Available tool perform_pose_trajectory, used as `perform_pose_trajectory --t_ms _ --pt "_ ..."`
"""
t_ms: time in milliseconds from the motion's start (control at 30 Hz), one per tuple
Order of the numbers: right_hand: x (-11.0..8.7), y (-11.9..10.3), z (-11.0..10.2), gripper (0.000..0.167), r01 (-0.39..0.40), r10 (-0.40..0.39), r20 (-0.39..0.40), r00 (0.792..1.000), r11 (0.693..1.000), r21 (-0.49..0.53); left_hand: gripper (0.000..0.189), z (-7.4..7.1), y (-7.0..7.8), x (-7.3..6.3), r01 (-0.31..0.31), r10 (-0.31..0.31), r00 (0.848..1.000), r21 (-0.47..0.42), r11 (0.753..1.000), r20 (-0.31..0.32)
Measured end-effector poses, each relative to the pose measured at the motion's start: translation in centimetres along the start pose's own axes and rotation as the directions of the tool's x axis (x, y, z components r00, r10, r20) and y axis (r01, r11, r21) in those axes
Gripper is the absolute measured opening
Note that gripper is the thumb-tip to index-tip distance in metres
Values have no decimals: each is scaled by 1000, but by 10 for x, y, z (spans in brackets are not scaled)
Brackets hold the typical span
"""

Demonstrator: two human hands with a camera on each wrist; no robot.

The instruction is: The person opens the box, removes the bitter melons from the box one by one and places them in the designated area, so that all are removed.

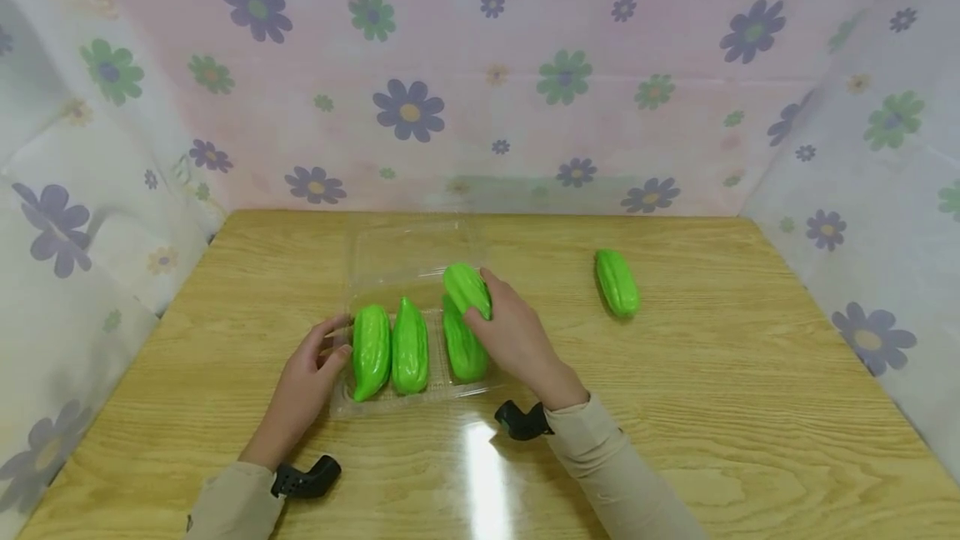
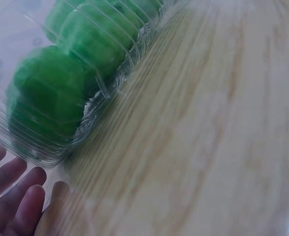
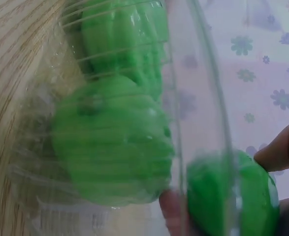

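Right grip (image 1: 519,335) pinches gourd (image 1: 461,282) over box (image 1: 439,357); left grip (image 1: 307,375) relaxed at its left edge; lone gourd (image 1: 617,283) near desk (image 1: 720,373) back edge.

Flowered sheets (image 1: 465,40) (on three sides) make this table (image 1: 735,382) a booth.

Green gourds (image 1: 410,348); pink floral backdrop (image 1: 457,123); beige sleeves (image 1: 600,444).

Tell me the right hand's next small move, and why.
Probably lower the held green gourd into the clear container: the right hand grips it over the container, and a gap shows between the middle gourd and the rightmost gourd inside.
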State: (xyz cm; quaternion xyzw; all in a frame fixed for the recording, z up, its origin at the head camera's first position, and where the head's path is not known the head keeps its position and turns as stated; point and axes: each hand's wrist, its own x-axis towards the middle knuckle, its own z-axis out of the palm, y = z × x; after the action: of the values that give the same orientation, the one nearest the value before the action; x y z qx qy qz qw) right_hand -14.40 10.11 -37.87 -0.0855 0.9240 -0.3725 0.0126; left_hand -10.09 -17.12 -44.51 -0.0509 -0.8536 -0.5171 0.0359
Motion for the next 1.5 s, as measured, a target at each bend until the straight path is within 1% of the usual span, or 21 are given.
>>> perform_pose_trajectory --t_ms 167,333,533,667,767,900,967,1033,1167,1400,1500 --pt "3 3 -4 59 11 -11 5 1000 999 46 42 0 -1 0 10 -10 1000 6 1000 0" --pt "4 5 -13 56 32 -32 4 999 992 126 42 0 -1 0 16 -16 1000 5 1000 -2" --pt "6 7 -22 54 32 -34 13 999 989 147 42 0 -2 0 12 -12 1000 6 1000 -6" --pt "5 8 -29 52 34 -37 16 999 984 174 42 0 -1 0 -1 1 1000 13 1000 -4" --pt "5 11 -34 51 39 -45 19 999 976 214 42 -1 -1 -1 -9 9 1000 9 1000 0" --pt "6 16 -39 51 41 -51 26 998 954 298 42 -1 0 -1 -11 11 1000 -10 1000 3" --pt "6 18 -42 52 36 -48 29 998 946 323 42 0 0 -2 -9 9 1000 -14 1000 4" --pt "6 20 -45 53 29 -40 25 999 944 327 42 0 1 -2 -3 3 1000 -12 1000 4" --pt "8 27 -52 53 24 -30 13 999 953 302 41 0 0 -1 5 -5 1000 -2 1000 1" --pt "11 38 -65 54 21 -21 -6 1000 952 307 41 1 -1 -1 8 -8 1000 -4 1000 3" --pt "11 42 -70 53 3 -1 -7 1000 955 297 42 0 1 -1 5 -5 1000 -10 1000 8"
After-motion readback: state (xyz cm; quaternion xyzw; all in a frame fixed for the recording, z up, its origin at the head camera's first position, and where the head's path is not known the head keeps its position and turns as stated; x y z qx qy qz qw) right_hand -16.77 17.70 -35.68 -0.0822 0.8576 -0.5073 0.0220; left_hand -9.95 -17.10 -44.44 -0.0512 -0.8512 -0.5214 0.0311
